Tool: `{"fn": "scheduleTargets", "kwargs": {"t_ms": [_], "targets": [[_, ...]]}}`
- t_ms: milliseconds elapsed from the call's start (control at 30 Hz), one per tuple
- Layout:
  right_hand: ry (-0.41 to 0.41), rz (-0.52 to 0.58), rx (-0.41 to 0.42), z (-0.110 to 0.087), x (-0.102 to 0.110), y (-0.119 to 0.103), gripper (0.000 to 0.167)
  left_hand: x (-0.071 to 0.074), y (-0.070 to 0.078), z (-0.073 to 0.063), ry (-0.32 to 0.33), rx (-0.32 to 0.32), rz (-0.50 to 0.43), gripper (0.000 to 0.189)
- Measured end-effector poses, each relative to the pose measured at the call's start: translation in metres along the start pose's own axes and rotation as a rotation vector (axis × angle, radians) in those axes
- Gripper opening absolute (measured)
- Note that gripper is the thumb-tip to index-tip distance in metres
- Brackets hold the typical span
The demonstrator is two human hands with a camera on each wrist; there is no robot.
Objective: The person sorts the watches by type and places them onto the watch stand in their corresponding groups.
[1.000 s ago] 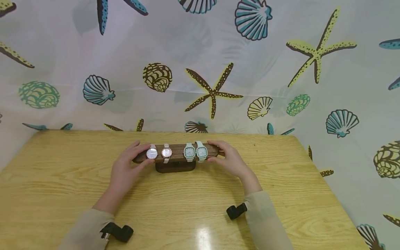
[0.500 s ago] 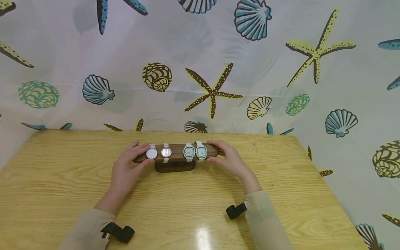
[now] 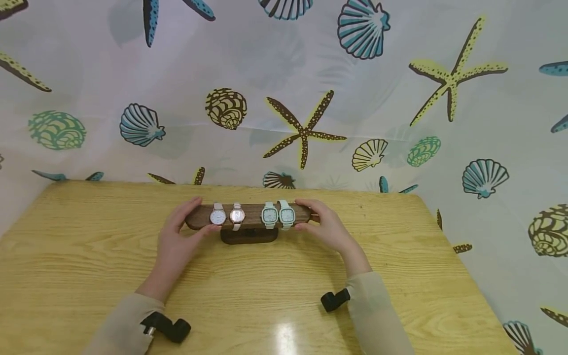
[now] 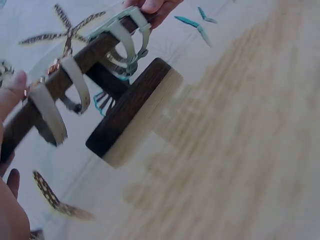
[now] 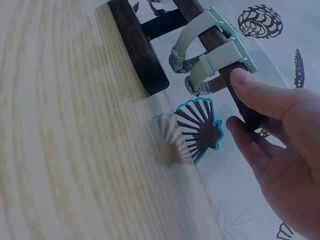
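Note:
A dark wooden watch stand (image 3: pixel 253 213) bears a row of wristwatches across its bar. Two round watches with pale straps sit on the left half: one white-faced watch (image 3: pixel 218 217) and one rose-gold-rimmed watch (image 3: pixel 237 216). On the right half are two mint-green square watches (image 3: pixel 269 215). My left hand (image 3: pixel 176 241) holds the bar's left end, thumb along the front edge by the white-faced watch, a fingertip at the back edge. My right hand (image 3: pixel 327 226) grips the right end; in the right wrist view its thumb (image 5: pixel 255 90) lies beside a mint-green strap (image 5: pixel 225 56).
The stand's base (image 3: pixel 248 237) rests on a light wooden table (image 3: pixel 248 296), toward its back edge. Behind hangs a white cloth (image 3: pixel 186 74) printed with shells and starfish. A black wrist camera (image 3: pixel 166 327) sits on the left sleeve, another black camera (image 3: pixel 335 300) on the right.
My left fingers have slid left, off the white-faced watch toward the bar's end, leaving its face and strap uncovered. The right hand stays in place. The head view has shifted slightly.

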State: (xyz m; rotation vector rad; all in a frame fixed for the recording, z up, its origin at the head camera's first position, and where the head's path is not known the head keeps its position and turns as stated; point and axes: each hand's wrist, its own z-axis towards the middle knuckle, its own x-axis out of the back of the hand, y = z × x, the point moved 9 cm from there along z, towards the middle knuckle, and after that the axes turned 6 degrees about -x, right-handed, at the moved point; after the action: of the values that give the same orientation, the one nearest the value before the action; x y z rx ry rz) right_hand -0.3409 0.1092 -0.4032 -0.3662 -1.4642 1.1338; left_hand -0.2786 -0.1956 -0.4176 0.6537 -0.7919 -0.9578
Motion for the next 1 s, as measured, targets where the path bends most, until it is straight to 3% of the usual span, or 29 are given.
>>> {"fn": "scheduleTargets", "kwargs": {"t_ms": [100, 233, 367, 533, 1000], "targets": [[-0.002, 0.0, 0.002, 0.001, 0.0, -0.001, 0.057, 0.006, -0.012, -0.003, 0.059, 0.098, -0.152, 0.053], [-0.007, 0.005, 0.001, 0.0, 0.0, -0.002, 0.058, 0.01, -0.018, -0.007, 0.101, 0.162, -0.241, 0.039], [-0.006, 0.005, 0.001, -0.001, 0.001, 0.0, 0.058, 0.01, -0.025, -0.011, 0.117, 0.228, -0.186, 0.04], [-0.005, 0.019, 0.008, -0.001, 0.001, 0.003, 0.057, 0.01, -0.028, -0.012, 0.103, 0.227, -0.086, 0.039], [-0.016, 0.031, 0.007, -0.004, -0.002, 0.008, 0.059, 0.008, -0.028, -0.017, 0.089, 0.233, -0.11, 0.039]]}}
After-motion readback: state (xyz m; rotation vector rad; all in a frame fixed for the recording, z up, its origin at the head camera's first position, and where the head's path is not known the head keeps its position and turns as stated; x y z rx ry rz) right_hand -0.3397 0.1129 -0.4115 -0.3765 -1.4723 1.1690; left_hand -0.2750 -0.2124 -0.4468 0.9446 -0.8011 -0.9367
